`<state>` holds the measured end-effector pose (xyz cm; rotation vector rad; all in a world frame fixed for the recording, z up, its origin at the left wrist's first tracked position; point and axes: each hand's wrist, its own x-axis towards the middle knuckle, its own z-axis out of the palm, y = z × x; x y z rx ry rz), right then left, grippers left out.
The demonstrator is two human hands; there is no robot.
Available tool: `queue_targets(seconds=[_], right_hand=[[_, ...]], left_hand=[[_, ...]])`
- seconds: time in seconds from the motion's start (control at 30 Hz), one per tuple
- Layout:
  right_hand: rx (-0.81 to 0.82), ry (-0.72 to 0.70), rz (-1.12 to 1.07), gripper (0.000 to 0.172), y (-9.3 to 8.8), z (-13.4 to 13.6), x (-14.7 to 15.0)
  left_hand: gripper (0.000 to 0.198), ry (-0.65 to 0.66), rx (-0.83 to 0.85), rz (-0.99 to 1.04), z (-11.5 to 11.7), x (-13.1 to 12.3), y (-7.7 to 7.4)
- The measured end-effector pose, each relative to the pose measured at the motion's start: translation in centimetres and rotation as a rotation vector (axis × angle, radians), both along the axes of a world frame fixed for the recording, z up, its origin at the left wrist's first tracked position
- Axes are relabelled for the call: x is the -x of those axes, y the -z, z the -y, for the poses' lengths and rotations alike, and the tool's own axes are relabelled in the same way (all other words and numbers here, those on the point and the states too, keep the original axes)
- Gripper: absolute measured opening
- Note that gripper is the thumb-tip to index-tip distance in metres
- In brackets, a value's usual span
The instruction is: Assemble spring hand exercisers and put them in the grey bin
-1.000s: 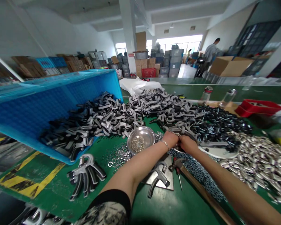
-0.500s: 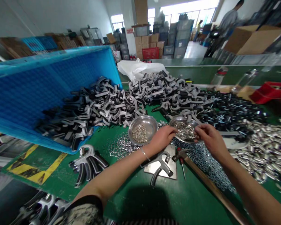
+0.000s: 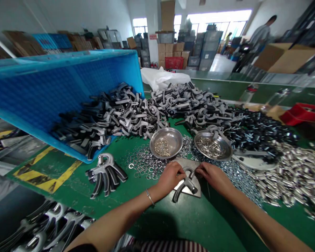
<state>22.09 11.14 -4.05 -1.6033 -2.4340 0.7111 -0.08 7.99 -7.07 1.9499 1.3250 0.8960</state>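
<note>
A grey-and-black hand grip strengthener [image 3: 187,183] lies on a flat metal plate [image 3: 195,193] in front of me. My left hand [image 3: 170,176] is closed at its left side, fingertips at the curved top, covering one handle. On the other side my right hand [image 3: 212,175] pinches close to the curve; whatever is between those fingertips is too small to make out. Beyond the hands stand a metal bowl of small brass-coloured parts [image 3: 177,140] and a metal bowl of small pins [image 3: 227,150]. Loose metal rings [image 3: 140,164] are spread left of the plate.
A tipped blue crate [image 3: 68,80] spills grips into a large pile [image 3: 189,101]. Several assembled grips [image 3: 107,175] lie at left. Black parts [image 3: 262,126] and silver cylinders [image 3: 291,175] heap at right, near a red tray [image 3: 304,113]. My right arm mostly hides a wooden handle [image 3: 254,231].
Both hands have left the pin bowl and come back toward me to the hand grip strengthener on the plate. The right forearm now covers most of the hammer. The view has shifted slightly.
</note>
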Motion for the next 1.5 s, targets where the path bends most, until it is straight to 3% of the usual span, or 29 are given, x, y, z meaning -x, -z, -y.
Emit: queue_targets(seconds=[0.37, 0.63, 1.07, 1.27, 1.4, 1.5], right_hand=[[0.007, -0.059, 0.269, 0.015, 0.3, -1.6, 1.3], [0.040, -0.087, 0.292, 0.019, 0.2, -2.5, 1.6], [0.058, -0.158, 0.345, 0.018, 0.0, -3.2, 1.5], [-0.020, -0.141, 0.427, 0.017, -0.6, -1.6, 2.9], [-0.098, -0.118, 0.475, 0.029, -1.1, -0.3, 5.0], [-0.090, -0.163, 0.441, 0.026, -2.0, -0.3, 4.7]], left_hand=[[0.010, -0.076, 0.038, -0.028, 0.1, -0.5, -0.4], [0.008, -0.038, -0.018, -0.064, 0.5, -0.2, -0.3], [0.009, -0.046, 0.066, -0.005, -0.3, -0.1, 0.0], [0.009, -0.040, 0.034, -0.040, -0.2, -0.1, 0.1], [0.007, -0.038, 0.039, -0.049, -0.1, -0.1, -0.1], [0.008, -0.040, 0.027, -0.061, 0.1, 0.0, -0.3]])
